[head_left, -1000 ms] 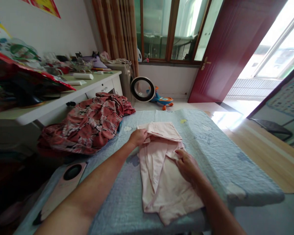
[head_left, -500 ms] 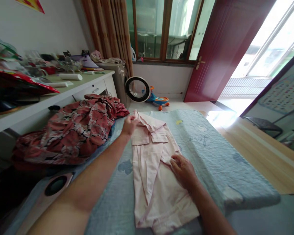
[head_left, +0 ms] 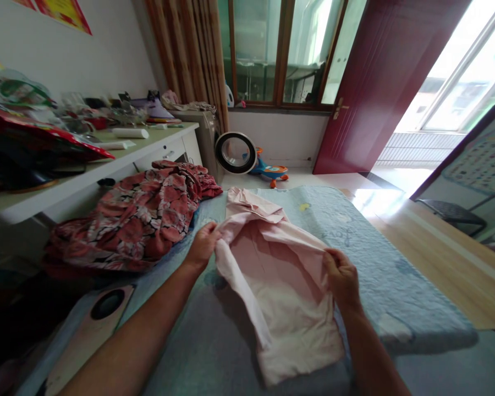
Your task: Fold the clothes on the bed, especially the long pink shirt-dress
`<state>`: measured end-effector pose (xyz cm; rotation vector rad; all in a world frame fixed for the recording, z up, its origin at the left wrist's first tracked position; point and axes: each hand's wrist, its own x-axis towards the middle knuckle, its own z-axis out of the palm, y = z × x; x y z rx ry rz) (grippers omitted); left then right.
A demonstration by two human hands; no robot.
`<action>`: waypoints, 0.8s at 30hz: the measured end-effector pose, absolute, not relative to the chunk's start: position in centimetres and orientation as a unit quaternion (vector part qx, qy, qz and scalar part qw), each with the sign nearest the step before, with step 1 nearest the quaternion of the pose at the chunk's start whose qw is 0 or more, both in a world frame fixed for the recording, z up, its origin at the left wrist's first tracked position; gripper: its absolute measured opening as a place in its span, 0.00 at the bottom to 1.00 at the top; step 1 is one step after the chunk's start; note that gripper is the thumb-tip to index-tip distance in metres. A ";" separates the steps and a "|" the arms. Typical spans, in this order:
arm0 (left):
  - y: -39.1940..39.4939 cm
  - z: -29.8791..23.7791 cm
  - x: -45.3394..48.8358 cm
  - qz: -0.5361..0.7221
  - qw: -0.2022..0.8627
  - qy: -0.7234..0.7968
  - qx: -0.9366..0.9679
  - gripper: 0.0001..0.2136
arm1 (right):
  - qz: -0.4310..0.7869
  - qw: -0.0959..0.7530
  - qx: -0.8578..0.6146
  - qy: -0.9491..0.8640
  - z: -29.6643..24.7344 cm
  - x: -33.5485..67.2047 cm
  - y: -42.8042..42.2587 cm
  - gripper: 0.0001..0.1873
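Observation:
A pale pink shirt [head_left: 289,324] lies partly folded on the blue quilted pad [head_left: 379,275], its middle lifted and bulging. My left hand [head_left: 206,242] is closed on the shirt's left edge. On the opposite side, my right hand [head_left: 342,275] pinches the right edge, with the cloth drawn wide between the two. The far part of the shirt, a flat folded layer, rests beyond my hands. The near end lies toward me on the pad.
On the left is a heap of red floral cloth [head_left: 148,214] beside a white counter [head_left: 165,144] crowded with items. A phone-like pink device [head_left: 103,313] lies at the near left. Beyond the pad are an open washer door [head_left: 236,171], a blue ride-on toy [head_left: 268,169] and a red door [head_left: 379,82].
My left hand has come nearer from the shirt's far left corner and grips its side. My right hand has moved right and slightly up. The cloth between them has risen off the pad.

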<state>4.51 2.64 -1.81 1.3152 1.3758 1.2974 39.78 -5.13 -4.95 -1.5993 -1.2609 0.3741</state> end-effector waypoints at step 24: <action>-2.4 -5.6 6.5 0.063 0.091 0.519 0.847 0.12 | 0.213 0.175 -0.635 -0.722 -3.7 31.4 10.9 0.20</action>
